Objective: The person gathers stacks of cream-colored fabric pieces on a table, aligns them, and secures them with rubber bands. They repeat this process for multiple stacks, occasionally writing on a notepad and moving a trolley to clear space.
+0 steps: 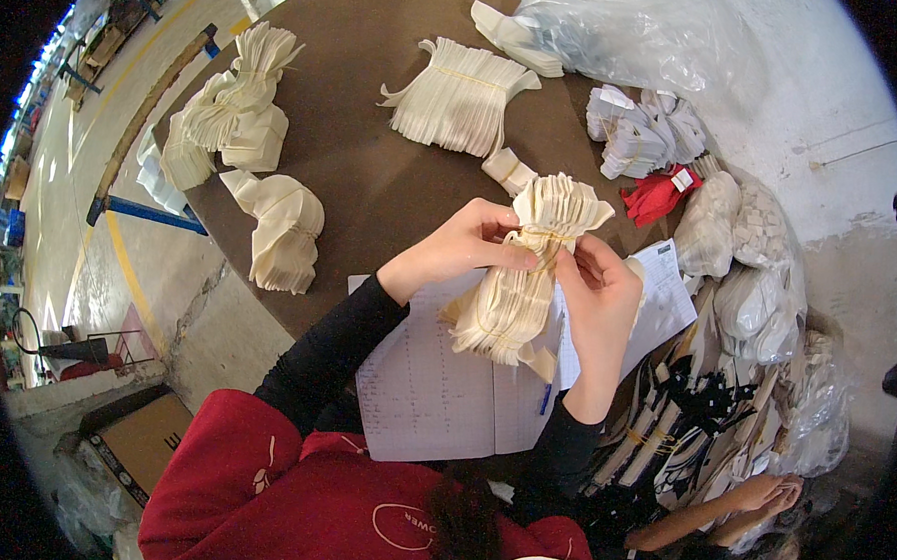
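Both hands grip a bundle of cream fabric pieces (507, 318), pinched at its upper middle by a thin yellowish band. My left hand (470, 236) closes on the bundle's left side, thumb across the front. On the right side my right hand (600, 287) has its fingers bent in at the band; its fingertips are partly hidden. Below the bundle lies an open notebook (428, 399) with handwritten rows, and a blue pen (544, 398) rests on its page. Just beyond the bundle sits a small cream stack (508, 171).
More cream bundles lie on the brown table (369, 26): a wide banded stack (456, 98), a left pile (231, 110) and a curled stack (276, 227). Rightward are white bundles (643, 130), red fabric (661, 192) and plastic bags (758, 309). Another person's hands (759, 499) show lower right.
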Motion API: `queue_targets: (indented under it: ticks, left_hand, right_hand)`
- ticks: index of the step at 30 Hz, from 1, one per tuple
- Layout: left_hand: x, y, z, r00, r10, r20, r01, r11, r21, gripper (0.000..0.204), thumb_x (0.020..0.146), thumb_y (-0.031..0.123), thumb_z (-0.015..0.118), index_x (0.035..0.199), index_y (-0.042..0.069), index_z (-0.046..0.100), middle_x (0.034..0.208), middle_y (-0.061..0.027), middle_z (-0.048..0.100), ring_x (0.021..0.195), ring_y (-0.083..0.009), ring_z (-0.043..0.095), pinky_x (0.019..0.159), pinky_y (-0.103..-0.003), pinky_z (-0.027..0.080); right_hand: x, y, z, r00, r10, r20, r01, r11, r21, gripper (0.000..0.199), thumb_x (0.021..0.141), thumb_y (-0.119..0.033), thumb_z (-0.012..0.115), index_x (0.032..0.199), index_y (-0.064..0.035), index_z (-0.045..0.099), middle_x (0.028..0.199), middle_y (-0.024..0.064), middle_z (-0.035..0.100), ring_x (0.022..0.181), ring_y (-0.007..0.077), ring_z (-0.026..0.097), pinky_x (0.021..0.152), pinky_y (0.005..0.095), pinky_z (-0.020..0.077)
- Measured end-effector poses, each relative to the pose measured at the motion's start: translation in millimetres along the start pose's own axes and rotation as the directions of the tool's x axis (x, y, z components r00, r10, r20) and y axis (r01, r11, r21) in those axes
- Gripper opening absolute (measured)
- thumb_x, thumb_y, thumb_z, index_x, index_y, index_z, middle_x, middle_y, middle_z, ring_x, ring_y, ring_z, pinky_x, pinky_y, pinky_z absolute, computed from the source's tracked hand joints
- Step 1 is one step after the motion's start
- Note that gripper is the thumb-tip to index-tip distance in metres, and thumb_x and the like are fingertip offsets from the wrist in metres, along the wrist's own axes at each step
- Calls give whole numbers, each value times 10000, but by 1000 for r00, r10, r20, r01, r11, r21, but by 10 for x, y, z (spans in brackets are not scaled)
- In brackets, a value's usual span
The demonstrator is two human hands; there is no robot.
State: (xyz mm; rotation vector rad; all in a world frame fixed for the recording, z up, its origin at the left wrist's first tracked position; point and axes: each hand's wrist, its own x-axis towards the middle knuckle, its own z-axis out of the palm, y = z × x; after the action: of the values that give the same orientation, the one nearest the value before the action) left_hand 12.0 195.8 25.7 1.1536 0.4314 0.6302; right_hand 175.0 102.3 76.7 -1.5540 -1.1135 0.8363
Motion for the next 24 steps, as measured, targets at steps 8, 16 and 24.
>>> queue_targets:
  ticks: [8,16,24]
  left_hand:
    - [-1,-16,-34,1000,-2,25,1,999,37,249,848,107,764,1062,-8,711,903,9,696,801,-35,592,739,-221,489]
    - [-3,-15,-34,1000,-5,19,4,999,39,255,851,125,762,1061,-9,709,899,10,695,798,-31,588,725,-215,480]
    - [-1,-48,-63,1000,-13,19,12,999,30,235,854,119,753,1042,-15,708,886,16,693,804,-30,596,724,-210,478]
  right_hand:
    - [-10,-31,-2,1000,-25,4,25,994,-106,234,892,-19,676,1104,80,652,991,105,716,884,120,672,819,255,531]
    - [-6,-59,13,1000,-24,-6,23,992,-123,221,888,-28,686,1074,84,649,964,99,717,863,112,673,799,250,533]
    - [-10,-74,24,1000,-29,3,29,996,-85,191,887,-29,689,1037,81,648,953,96,712,848,109,664,789,248,532]
